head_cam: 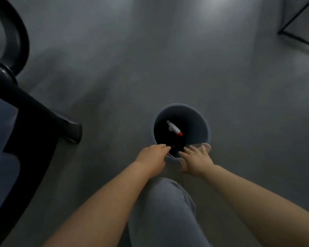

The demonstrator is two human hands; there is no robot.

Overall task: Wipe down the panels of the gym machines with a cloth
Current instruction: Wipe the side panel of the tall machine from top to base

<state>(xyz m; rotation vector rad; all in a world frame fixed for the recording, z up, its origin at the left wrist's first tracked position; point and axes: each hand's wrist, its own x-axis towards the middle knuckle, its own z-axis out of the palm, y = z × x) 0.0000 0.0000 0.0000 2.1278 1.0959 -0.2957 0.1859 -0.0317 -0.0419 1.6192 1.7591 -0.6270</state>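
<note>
Bucket (202,122) beneath both hands (175,158)

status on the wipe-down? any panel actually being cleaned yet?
Nothing looks wiped. No cloth is visible. In hand: the left hand and right hand reach to the near rim of the grey bucket on the floor; a spray bottle lies inside. Left: all panels, including the black machine alongside.

Both bare forearms reach toward 12 o'clock. The left hand (152,156) has its fingers curled downward; the right hand (196,162), at its 3 o'clock, has its fingers spread straight.
</note>
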